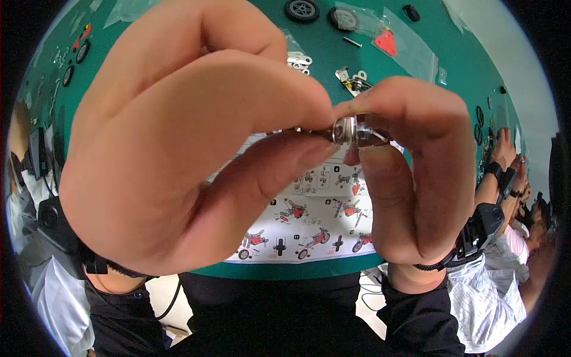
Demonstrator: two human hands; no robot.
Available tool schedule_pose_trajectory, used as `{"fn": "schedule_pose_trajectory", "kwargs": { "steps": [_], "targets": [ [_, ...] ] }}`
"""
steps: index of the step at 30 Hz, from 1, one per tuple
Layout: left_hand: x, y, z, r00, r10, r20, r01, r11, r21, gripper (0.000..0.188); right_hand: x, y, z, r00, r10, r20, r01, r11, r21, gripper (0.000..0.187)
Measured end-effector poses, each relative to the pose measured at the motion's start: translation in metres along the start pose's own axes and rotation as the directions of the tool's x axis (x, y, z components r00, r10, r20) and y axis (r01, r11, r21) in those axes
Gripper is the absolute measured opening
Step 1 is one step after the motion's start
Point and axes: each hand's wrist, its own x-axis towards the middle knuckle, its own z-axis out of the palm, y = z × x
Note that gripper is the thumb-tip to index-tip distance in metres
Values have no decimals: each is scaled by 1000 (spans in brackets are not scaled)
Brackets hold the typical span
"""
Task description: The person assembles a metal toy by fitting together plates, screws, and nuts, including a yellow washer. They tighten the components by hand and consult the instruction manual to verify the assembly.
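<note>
Close in front of me, my left hand [178, 137] pinches with thumb and index finger at one end of a small shiny metal part [344, 131]. My right hand [428, 160] closes its fingertips around the other end, so the fingertips of both hands nearly meet. The part has a rounded, silvery collar; most of it is covered by the fingers, and its exact kind cannot be made out. Below the hands lies a printed instruction sheet [297, 241] with small drawings of a motorcycle model. Just beyond the fingertips are a metal bracket assembly [352, 82] and several silvery perforated strips [298, 60].
On the green table [321, 35], toward the far side, are a black wheel [301, 10], a wheel in a plastic bag [344, 19], a bolt [352, 42] and a red triangular plate [386, 43] on clear bags. At right, other people's hands [504, 149] work along the table.
</note>
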Motion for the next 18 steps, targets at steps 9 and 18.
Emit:
{"fn": "schedule_pose_trajectory", "kwargs": {
  "steps": [9,18],
  "targets": [
    [0,-4,6,992,107,-69,-111,992,-53,22,-1,1,-1,1000,-3,14,3,999,46,21],
    [-5,0,-2,997,74,-6,-74,996,56,20,0,-1,4,1000,-13,21,11,995,99,23]
  ]
}}
